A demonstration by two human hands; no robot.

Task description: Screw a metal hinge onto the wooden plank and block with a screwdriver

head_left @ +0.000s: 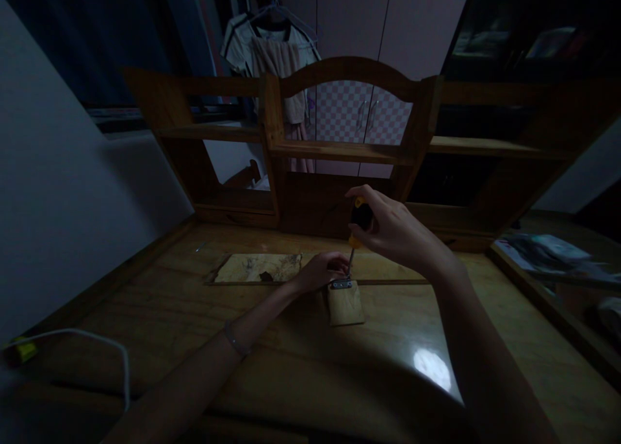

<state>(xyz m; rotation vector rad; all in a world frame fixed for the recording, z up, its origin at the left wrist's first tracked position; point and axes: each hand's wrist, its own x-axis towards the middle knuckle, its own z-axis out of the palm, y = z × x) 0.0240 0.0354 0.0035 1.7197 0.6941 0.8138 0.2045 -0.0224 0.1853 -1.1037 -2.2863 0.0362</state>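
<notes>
The right hand (395,227) holds the screwdriver (356,242), likely stiff and light, by its handle (best spot); the left hand (317,272) is by the hinge (342,285), its grip I can't tell

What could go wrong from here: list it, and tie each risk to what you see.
The screwdriver in the right hand could slip off the hinge and jab the left hand, whose fingers are right beside its shaft.

The small wooden block might twist or slide under turning force: it lies on the tabletop with no clamp visible.

The dim light could make it easy to seat the tip badly.
</notes>
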